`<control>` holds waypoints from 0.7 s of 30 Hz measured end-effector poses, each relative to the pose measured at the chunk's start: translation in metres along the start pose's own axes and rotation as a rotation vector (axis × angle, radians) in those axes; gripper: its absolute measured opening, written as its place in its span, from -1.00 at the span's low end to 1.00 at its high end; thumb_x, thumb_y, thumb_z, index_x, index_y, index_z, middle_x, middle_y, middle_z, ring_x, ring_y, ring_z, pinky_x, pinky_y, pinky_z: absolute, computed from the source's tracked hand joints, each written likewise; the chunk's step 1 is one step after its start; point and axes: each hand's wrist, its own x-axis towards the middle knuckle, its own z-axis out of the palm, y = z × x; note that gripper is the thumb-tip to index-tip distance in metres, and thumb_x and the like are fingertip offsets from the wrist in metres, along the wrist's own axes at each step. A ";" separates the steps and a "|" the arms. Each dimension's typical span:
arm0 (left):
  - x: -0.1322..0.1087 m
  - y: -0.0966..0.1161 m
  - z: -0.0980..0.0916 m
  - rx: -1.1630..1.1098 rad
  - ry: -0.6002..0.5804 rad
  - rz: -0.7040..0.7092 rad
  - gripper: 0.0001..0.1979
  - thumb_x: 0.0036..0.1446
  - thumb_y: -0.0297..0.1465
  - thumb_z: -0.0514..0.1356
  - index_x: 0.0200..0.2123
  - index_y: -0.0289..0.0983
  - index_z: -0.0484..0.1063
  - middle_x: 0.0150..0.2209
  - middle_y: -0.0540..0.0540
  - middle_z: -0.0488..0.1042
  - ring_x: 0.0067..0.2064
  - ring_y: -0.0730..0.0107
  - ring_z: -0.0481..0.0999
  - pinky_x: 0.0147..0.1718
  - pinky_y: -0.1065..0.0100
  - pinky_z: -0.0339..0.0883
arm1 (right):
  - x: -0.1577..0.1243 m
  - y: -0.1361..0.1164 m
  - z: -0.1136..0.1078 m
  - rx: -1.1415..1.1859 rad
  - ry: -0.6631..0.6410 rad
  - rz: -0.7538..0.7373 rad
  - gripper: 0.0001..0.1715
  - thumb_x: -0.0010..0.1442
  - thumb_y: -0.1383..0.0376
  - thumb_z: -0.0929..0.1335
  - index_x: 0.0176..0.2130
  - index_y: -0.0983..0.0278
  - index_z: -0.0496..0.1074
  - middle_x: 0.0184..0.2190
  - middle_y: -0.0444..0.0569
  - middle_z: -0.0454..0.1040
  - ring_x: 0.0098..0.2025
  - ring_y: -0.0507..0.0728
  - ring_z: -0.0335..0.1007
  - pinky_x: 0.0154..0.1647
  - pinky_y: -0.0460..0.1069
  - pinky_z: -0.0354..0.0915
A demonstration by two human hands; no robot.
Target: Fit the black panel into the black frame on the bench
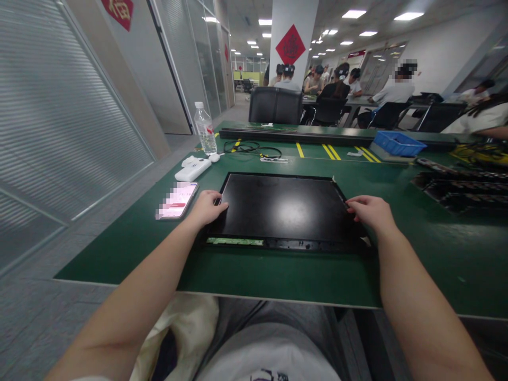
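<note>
A black display panel [273, 206] lies face up on the green table, with a reflection of light on its glossy face. Along its near edge runs a dark strip with a green circuit board [235, 242] at the left end. My left hand [209, 207] grips the panel's left edge, thumb over the top face and fingers at the side. On the opposite side, my right hand [370, 209] pinches the right edge between thumb and fingers. The undersides of both grips are hidden.
Left of the panel are a lit phone [178, 201], a white power bank [193, 169] and a water bottle [205, 129]. A black cable [254, 148] lies behind it. A blue bin [399, 143] and dark strips [460, 188] occupy the right. People [333, 87] sit farther back.
</note>
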 end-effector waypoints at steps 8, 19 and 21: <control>0.000 -0.003 0.001 0.018 -0.018 -0.016 -0.62 0.05 -0.20 0.30 -0.15 -0.32 0.64 0.09 -0.33 0.50 0.20 -0.08 0.46 0.25 0.11 0.30 | 0.003 0.005 0.000 -0.025 0.002 -0.021 -0.72 0.06 0.24 0.38 -0.23 0.22 0.64 -0.38 -0.04 0.65 -0.55 0.07 0.46 -0.44 -0.03 0.40; 0.003 -0.007 0.003 0.036 -0.017 0.014 -0.64 0.07 -0.21 0.29 -0.15 -0.34 0.63 0.07 -0.34 0.50 0.21 -0.06 0.45 0.30 0.13 0.24 | 0.002 0.002 0.000 -0.010 0.008 -0.006 -0.74 0.03 0.26 0.39 -0.25 0.22 0.63 -0.40 -0.03 0.64 -0.56 0.08 0.46 -0.46 -0.02 0.39; 0.002 -0.007 0.003 0.029 -0.015 0.013 -0.65 0.07 -0.21 0.29 -0.15 -0.31 0.63 0.07 -0.32 0.50 0.21 -0.05 0.45 0.30 0.13 0.24 | 0.003 0.002 0.000 -0.010 0.006 -0.007 -0.74 0.04 0.26 0.40 -0.25 0.22 0.63 -0.39 -0.03 0.65 -0.56 0.09 0.47 -0.45 -0.02 0.39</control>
